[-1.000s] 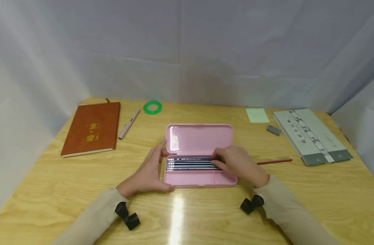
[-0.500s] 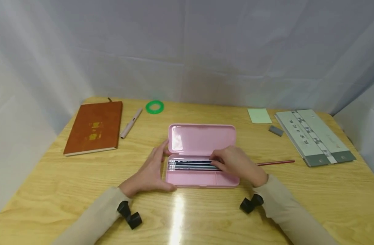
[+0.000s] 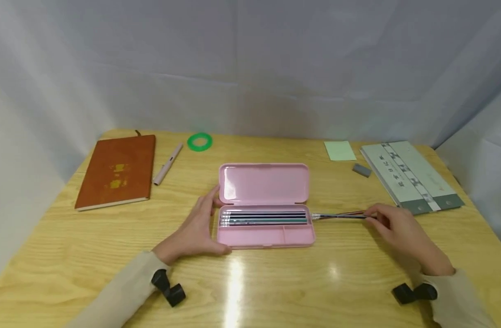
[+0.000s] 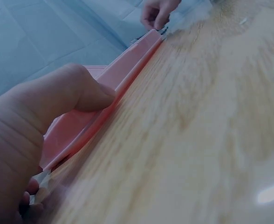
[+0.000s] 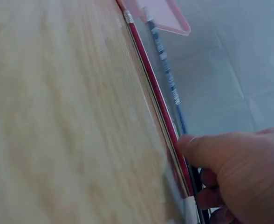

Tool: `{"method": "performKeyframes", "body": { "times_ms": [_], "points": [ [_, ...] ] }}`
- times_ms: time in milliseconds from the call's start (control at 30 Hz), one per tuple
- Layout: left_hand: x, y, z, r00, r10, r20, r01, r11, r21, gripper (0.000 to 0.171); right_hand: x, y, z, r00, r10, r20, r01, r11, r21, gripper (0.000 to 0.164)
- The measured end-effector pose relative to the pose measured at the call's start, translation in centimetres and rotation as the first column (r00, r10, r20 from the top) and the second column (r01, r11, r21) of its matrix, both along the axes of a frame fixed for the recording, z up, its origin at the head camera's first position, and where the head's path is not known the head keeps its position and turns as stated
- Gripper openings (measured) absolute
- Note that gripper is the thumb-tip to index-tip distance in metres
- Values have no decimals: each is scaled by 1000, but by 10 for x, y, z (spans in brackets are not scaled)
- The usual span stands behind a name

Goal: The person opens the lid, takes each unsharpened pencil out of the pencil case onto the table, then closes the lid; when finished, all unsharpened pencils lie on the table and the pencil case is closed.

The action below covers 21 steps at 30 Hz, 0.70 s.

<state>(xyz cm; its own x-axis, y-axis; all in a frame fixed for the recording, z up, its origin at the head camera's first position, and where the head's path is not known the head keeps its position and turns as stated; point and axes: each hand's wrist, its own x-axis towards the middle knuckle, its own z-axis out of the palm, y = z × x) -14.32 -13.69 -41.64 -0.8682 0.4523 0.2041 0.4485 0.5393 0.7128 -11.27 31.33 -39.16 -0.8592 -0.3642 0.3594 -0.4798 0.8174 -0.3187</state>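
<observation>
The pink pencil case (image 3: 250, 237) lies with its lid (image 3: 263, 183) folded back, and several pencils (image 3: 267, 219) fill its rear compartment. My left hand (image 3: 195, 230) holds the case's left end, thumb at the front corner and fingers toward the hinge; in the left wrist view the thumb (image 4: 88, 88) presses on the pink rim. To the right of the case, my right hand (image 3: 404, 234) pinches a dark blue pencil (image 5: 167, 70) by its far end, its eraser end pointing at the case. A red pencil (image 5: 151, 77) lies on the table right beside it.
A brown notebook (image 3: 117, 173), a pale pen (image 3: 168, 164) and a green tape ring (image 3: 199, 142) lie at the left and back. Toward the right are green sticky notes (image 3: 339, 151), a grey eraser (image 3: 361, 170) and a grey-green notebook (image 3: 412, 175).
My right hand has drawn the dark blue pencil out of the case and moved right, to beside the red pencil. The left hand has stayed on the case.
</observation>
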Motion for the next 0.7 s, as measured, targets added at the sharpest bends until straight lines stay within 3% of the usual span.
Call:
{"method": "performKeyframes", "body": {
  "times_ms": [200, 367, 500, 700],
  "points": [
    [-2, -8, 2, 1000, -16, -21, 15, 1000, -26, 140, 8, 17, -19, 999, -25, 19, 26, 999, -28, 22],
    [-2, -7, -4, 1000, -22, -19, 22, 1000, -2, 141, 2, 6, -18, 997, -9, 74, 10, 1000, -9, 30],
    [-3, -9, -5, 999, -26, -30, 26, 1000, 2, 141, -1, 2, -14, 993, -65, 96, 61, 997, 45, 20],
    [-3, -5, -4, 998, -41, -41, 40, 999, -9, 141, 0, 5, -15, 989, -123, 81, 121, 992, 31, 16]
  ]
}}
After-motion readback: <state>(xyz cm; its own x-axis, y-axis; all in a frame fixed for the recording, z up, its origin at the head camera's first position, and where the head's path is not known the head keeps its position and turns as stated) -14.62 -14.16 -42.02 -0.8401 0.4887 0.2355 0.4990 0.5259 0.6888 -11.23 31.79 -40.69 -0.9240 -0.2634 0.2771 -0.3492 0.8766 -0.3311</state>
